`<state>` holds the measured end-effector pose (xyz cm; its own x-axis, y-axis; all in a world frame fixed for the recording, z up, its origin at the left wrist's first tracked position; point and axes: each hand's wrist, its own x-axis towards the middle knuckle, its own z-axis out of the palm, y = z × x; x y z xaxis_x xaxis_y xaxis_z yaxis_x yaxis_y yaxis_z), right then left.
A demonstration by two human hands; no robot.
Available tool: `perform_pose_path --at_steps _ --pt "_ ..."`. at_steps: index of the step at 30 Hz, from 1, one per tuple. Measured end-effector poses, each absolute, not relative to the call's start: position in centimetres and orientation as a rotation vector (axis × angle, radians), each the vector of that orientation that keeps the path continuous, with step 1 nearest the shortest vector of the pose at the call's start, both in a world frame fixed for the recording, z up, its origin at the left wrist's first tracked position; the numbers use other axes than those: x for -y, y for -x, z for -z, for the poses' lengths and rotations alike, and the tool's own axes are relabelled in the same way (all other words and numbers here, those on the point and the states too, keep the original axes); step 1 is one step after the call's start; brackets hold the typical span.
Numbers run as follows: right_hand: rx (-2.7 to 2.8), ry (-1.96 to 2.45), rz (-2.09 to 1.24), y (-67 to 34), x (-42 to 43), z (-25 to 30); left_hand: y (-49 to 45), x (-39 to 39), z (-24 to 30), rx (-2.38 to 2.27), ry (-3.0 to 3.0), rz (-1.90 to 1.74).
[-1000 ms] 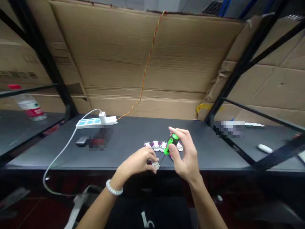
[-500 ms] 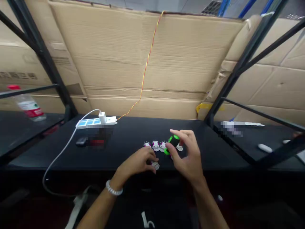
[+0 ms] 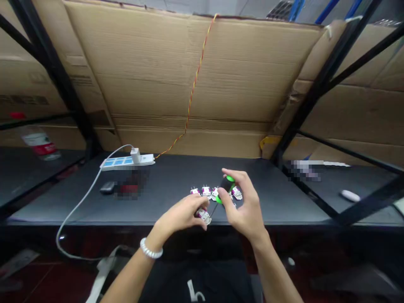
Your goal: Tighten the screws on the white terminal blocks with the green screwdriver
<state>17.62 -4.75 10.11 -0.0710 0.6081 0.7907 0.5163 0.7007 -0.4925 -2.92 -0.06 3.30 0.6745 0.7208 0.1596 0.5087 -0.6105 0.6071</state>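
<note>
Head view: a screwdriver points at a little white and purple part by the front edge of the table.
The left hand holds the little part between its thumb and fingers, near the middle of the front edge. The right hand pinches the screwdriver by its green and black handle. The thin rod slants down to the part, but I cannot tell if the tip touches it. More little parts sit in a row farther from the front edge. A white power strip lies near the back left corner.
</note>
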Motion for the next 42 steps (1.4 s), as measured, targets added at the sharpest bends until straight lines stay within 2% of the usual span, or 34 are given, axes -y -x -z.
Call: perform_pose_path --at_steps 6,13,19,24,29,36,42 --pt "1.633 0.983 0.011 -17.7 4.43 -9.78 2.71 0.3 -3.81 -0.979 -2.302 -0.512" --pt "1.757 0.894 -0.152 -17.96 4.86 -10.21 2.79 0.37 -3.74 -0.976 -2.306 -0.497" --pt "1.662 0.97 -0.042 -17.69 4.8 -10.1 2.81 0.31 -3.71 -0.96 -2.321 -0.496" --pt "1.75 0.862 -0.187 -18.14 5.11 -10.21 2.81 0.34 -3.68 -0.976 -2.335 -0.491" --pt "1.697 0.983 -0.055 -17.9 5.3 -10.33 2.84 0.21 -3.4 -0.961 -2.339 -0.493" --pt "1.763 0.863 -0.185 -18.28 5.31 -10.44 2.88 0.2 -3.55 -0.975 -2.363 -0.471" --pt "1.689 1.0 -0.044 -17.94 5.23 -10.38 2.9 0.1 -3.24 -0.957 -2.389 -0.482"
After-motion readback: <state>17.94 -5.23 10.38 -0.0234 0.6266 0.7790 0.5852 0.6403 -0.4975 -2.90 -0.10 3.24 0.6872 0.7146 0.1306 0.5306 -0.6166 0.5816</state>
